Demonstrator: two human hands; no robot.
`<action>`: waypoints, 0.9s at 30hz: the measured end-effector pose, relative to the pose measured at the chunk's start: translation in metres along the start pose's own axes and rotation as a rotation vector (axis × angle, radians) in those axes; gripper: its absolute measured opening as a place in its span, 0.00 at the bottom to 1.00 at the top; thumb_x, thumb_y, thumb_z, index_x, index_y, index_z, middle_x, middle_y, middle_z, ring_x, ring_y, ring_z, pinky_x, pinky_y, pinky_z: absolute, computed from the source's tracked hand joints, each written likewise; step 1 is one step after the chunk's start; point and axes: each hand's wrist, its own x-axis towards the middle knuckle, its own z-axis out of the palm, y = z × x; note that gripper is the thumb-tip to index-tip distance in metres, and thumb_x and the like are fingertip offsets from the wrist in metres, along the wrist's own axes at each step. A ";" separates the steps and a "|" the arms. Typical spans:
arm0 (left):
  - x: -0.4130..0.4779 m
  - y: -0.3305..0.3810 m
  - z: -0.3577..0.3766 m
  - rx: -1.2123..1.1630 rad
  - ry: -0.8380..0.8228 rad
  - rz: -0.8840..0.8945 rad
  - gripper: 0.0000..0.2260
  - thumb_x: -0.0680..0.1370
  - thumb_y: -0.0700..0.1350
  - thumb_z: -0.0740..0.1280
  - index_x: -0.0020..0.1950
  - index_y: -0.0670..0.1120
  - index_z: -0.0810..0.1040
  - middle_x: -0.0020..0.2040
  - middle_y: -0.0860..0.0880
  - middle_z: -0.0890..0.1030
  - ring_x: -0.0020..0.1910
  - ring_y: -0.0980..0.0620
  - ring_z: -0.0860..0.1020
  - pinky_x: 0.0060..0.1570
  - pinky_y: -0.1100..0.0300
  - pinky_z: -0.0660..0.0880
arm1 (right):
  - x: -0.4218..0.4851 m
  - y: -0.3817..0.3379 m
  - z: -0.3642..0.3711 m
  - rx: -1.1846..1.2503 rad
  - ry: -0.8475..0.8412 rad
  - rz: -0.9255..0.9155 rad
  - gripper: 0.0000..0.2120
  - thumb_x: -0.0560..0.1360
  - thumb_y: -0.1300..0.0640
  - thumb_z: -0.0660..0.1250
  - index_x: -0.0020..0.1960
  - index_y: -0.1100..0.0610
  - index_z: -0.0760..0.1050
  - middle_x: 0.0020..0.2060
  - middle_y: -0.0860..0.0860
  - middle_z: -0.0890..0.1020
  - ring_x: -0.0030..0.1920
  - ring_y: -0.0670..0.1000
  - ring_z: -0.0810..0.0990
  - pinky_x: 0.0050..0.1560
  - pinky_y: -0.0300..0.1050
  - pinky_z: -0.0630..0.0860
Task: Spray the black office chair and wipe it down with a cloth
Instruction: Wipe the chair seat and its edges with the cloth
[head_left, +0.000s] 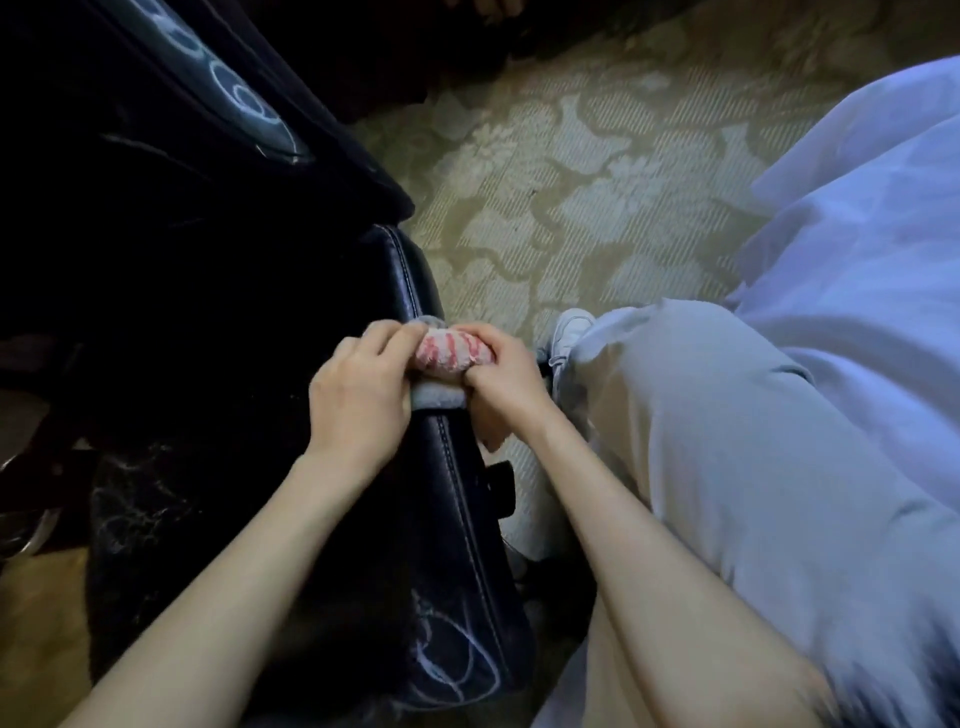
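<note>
- A bunched cloth (449, 353) is held on the padded edge (410, 280) of the black chair (467, 545), gripped from both sides at once.
- The left hand (358, 395) is curled onto the cloth from the chair's inner side. The right hand (498, 379) is clamped on it from the outer side, with its fingers tucked under the fold.
- Neither hand is nearer, since the cloth is touched by both.
- The long axis of the padded edge runs from close to the person's body away towards the top of the view, leaning a little to the left. The cloth is laid across that axis, roughly midway along.
- A wiping stroke is judged to have to follow this line, either away from the body or back towards it, with the two hands kept astride the edge.
- The cloth is seen as thick grey towelling, with a red-and-white striped patch on its upper bulge.
- The chair is dark and slightly glossy, with a pale stitched seam along the edge. Pale swirls are seen at its near end; whether they are pattern or marks cannot be told.
- No spray bottle is in view.
- A patterned carpet (571, 182) lies beyond the chair.
</note>
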 end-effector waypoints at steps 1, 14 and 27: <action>0.017 -0.007 0.001 0.005 0.005 -0.020 0.21 0.71 0.38 0.68 0.64 0.49 0.76 0.56 0.47 0.79 0.42 0.39 0.77 0.36 0.49 0.76 | 0.019 -0.009 0.000 -0.030 -0.014 -0.022 0.25 0.65 0.72 0.61 0.55 0.52 0.79 0.46 0.45 0.81 0.51 0.47 0.78 0.56 0.40 0.73; 0.002 -0.009 -0.005 -0.033 -0.020 0.024 0.23 0.71 0.39 0.69 0.66 0.47 0.74 0.58 0.45 0.77 0.43 0.39 0.76 0.36 0.48 0.77 | 0.011 -0.011 -0.003 -0.165 -0.043 -0.093 0.24 0.66 0.71 0.60 0.56 0.51 0.79 0.48 0.46 0.81 0.51 0.48 0.78 0.52 0.40 0.71; -0.215 0.068 -0.009 -0.093 -0.073 0.120 0.17 0.71 0.42 0.60 0.58 0.46 0.77 0.59 0.47 0.77 0.54 0.45 0.77 0.43 0.53 0.79 | -0.233 0.069 -0.003 -0.387 0.033 -0.103 0.28 0.62 0.67 0.61 0.57 0.44 0.72 0.55 0.39 0.74 0.56 0.45 0.72 0.57 0.38 0.68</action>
